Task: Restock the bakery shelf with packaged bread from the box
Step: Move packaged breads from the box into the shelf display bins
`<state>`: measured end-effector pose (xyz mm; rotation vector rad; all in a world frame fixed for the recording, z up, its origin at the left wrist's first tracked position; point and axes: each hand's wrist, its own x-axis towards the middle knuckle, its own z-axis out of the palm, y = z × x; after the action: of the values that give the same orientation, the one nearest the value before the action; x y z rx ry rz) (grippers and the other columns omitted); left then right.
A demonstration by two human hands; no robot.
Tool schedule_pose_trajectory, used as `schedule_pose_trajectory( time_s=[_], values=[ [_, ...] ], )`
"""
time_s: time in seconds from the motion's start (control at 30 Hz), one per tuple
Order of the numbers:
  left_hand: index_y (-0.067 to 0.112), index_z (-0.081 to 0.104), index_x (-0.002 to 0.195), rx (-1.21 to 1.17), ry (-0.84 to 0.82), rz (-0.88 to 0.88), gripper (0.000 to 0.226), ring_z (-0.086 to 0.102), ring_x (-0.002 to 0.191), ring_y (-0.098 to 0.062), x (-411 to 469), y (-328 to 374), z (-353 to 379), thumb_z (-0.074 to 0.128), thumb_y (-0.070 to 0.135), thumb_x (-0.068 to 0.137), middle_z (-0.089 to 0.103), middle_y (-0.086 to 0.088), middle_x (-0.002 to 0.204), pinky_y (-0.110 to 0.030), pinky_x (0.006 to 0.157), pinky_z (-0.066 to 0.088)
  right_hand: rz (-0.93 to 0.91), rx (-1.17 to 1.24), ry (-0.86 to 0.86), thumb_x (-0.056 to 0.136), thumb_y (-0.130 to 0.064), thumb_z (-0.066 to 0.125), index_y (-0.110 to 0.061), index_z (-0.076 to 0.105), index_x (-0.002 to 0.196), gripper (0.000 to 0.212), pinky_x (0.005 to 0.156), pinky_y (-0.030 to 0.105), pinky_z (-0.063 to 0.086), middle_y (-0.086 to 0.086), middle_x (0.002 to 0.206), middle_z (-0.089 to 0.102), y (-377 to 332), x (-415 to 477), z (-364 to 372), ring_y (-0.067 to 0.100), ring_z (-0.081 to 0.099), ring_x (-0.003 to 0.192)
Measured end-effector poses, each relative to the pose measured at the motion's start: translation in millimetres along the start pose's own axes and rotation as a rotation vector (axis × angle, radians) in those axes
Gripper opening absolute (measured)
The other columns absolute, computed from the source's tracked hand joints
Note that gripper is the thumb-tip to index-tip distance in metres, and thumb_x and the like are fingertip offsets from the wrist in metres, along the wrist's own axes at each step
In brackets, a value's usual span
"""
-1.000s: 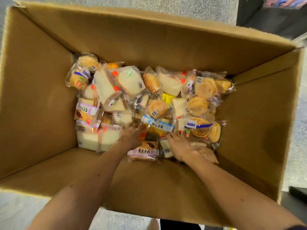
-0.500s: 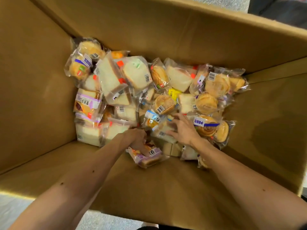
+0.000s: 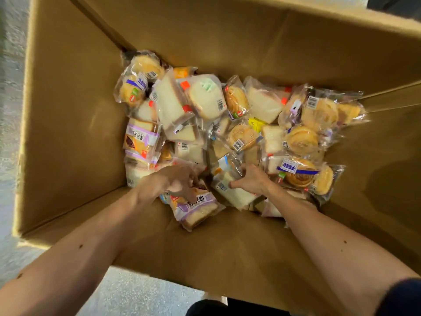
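A big cardboard box (image 3: 75, 137) holds a heap of packaged breads. Both my arms reach down into it. My left hand (image 3: 175, 181) grips a purple-labelled sliced bread pack (image 3: 198, 208) at the near edge of the heap, fingers curled over its top. My right hand (image 3: 250, 181) holds a clear pack of white sandwich bread with a blue label (image 3: 230, 188), thumb on its near side. Spiral buns with a blue label (image 3: 300, 174) lie just right of my right hand. White sliced packs (image 3: 170, 103) lie at the back left.
The box walls rise steeply on all sides, the near wall (image 3: 205, 252) under my forearms. Grey speckled floor (image 3: 9, 65) shows at the left and below the box. A second purple-labelled pack (image 3: 141, 137) leans against the left wall.
My left hand has pulled the purple-labelled pack nearer. My right hand has closed round the white sandwich pack and tilted it up. The view has moved closer to the box.
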<state>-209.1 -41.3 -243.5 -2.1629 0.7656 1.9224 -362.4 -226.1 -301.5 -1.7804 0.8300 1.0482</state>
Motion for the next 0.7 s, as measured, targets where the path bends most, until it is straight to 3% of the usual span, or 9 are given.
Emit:
schedule_pose_trajectory(
  time_s=[0.1,0.17,0.27,0.37,0.47,0.6,0.67,0.7],
  values=[
    [0.038,0.066,0.110,-0.107,0.101,0.073,0.040,0.059,0.099,-0.012,-26,-2,-4,0.083,0.040,0.074,0.064,0.011,0.110,-0.029,0.084,0.052,0.026,0.173,-0.021,0.074,-0.029,0.078,-0.018,0.047,0.122,0.059,0.078,0.038,0.053,0.002,0.112,0.062,-5,-16,-1,0.023,0.062,0.091],
    [0.036,0.068,0.105,-0.273,0.187,0.119,0.037,0.061,0.099,-0.011,-46,-5,-6,0.084,0.032,0.073,0.069,0.005,0.113,-0.030,0.088,0.053,0.043,0.321,-0.023,0.076,-0.025,0.079,-0.018,0.045,0.116,0.053,0.070,0.040,0.056,0.005,0.105,0.065,-8,-31,-3,0.020,0.065,0.079],
    [0.016,0.069,0.113,-0.554,0.270,0.161,0.043,0.061,0.088,-0.005,-82,-4,-8,0.087,0.016,0.073,0.072,0.005,0.096,-0.016,0.072,0.047,0.050,0.428,-0.016,0.077,-0.028,0.078,-0.021,0.049,0.116,0.048,0.078,0.038,0.057,0.004,0.109,0.066,-17,-65,-6,0.018,0.065,0.096],
    [-0.001,0.066,0.112,-0.707,0.362,0.193,0.040,0.062,0.064,0.006,-114,0,-11,0.083,0.004,0.076,0.070,0.013,0.067,-0.008,0.059,0.045,0.044,0.739,-0.006,0.083,-0.016,0.073,-0.023,0.060,0.108,0.028,0.080,0.038,0.052,0.007,0.110,0.068,-36,-106,-1,0.023,0.063,0.104],
    [-0.008,0.059,0.115,-0.720,0.426,0.247,0.043,0.065,0.059,0.003,-149,12,-15,0.079,-0.002,0.077,0.070,-0.005,0.076,-0.010,0.061,0.049,-0.048,1.004,0.077,0.087,-0.006,0.065,-0.023,0.062,0.112,0.031,0.083,0.043,0.052,0.005,0.105,0.071,-61,-152,4,0.022,0.066,0.098],
    [0.004,0.062,0.110,-0.633,0.492,0.365,0.051,0.066,0.062,-0.009,-198,33,-16,0.089,0.021,0.071,0.067,0.008,0.070,-0.025,0.058,0.051,-0.151,1.123,0.272,0.092,-0.014,0.059,-0.016,0.058,0.122,0.031,0.077,0.036,0.044,0.008,0.094,0.068,-79,-220,17,0.019,0.063,0.088],
    [0.019,0.063,0.102,-0.425,0.619,0.392,0.057,0.064,0.078,-0.031,-221,45,-10,0.089,0.048,0.061,0.064,-0.004,0.071,-0.037,0.067,0.050,-0.152,1.177,0.376,0.093,-0.024,0.058,-0.009,0.056,0.127,0.037,0.065,0.030,0.042,0.006,0.081,0.065,-82,-254,29,0.014,0.062,0.070],
    [0.024,0.062,0.102,-0.314,0.686,0.394,0.056,0.064,0.086,-0.031,-237,52,-5,0.087,0.054,0.061,0.063,-0.005,0.077,-0.037,0.073,0.049,-0.176,1.226,0.412,0.094,-0.029,0.058,-0.009,0.057,0.128,0.040,0.062,0.030,0.044,0.005,0.078,0.065,-83,-271,36,0.016,0.062,0.069]
  ],
)
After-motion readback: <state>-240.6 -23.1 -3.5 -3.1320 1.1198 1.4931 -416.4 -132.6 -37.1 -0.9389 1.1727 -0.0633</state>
